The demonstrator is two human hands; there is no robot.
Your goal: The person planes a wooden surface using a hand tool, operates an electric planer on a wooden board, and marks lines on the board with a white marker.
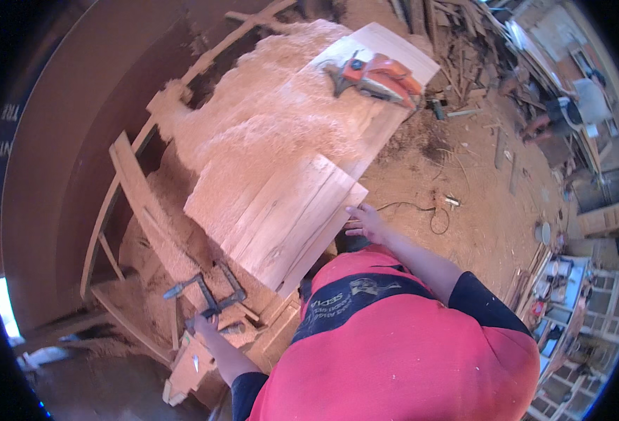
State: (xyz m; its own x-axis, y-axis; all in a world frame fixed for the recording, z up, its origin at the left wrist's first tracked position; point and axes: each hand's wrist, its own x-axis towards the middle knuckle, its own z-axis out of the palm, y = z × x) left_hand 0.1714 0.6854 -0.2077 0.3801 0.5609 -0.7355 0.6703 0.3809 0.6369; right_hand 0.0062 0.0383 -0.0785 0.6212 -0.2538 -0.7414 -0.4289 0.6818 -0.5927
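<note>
A dark metal clamp [214, 291] with a bluish handle end is at the lower left, above a narrow wooden plank. My left hand [204, 327] is closed on its lower part, though the fingers are small and partly hidden. My right hand [367, 223] has its fingers stretched out, the tips at the near right edge of a pale wooden board [281, 224]. That board has dark grain lines and rests on a larger, shavings-covered work surface in front of me. Nothing shows in the right hand.
An orange power tool [383, 76] sits on a pale panel [414, 56] at the far end. Heaped wood shavings [260, 105] cover much of the surface. Scrap wood [456, 49] is piled beyond it. A cord [411, 205] lies on the dusty floor, and a person [562, 116] is at far right.
</note>
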